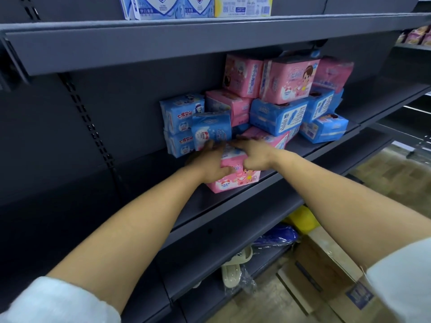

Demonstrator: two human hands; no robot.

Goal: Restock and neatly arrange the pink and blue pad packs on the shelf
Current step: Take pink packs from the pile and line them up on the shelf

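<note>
Pink pad pack [235, 181]: it lay flat at the front of the shelf [233, 206], under both my hands. It sat at 5 o'clock from the tilted blue pack [211, 129].
Left grip [208, 165]: it was draped over the pack's left end, thumb on the printed front and fingers reaching over the top toward the back. I read that as a hold on the pack, though blur smeared the fingertips.
Right grip [253, 157]: it rested on the pack's right top, forefinger stretched toward 10 o'clock and the other fingers curled. I could not tell whether it pinched the wrapper or only pressed on it.
Facing: the printed front looked out at me, toward 6 o'clock.
Long axis: it ran roughly 9 to 3, rising a little at the right. That was shallower than the shelf lip, so I judged the pack slightly skewed to it.
Neighbours: a two-high blue stack [180, 127] stood at 10 o'clock. The mixed pink and blue pile [277, 117] sat loosely heaped at 1 o'clock.
Doing it well: I should have kept one hand at each end and slid the soft pack rather than squeezing it. The front needed turning parallel to the lip. Pushing back hard risked tipping the leaning blue pack or the heap behind.
</note>
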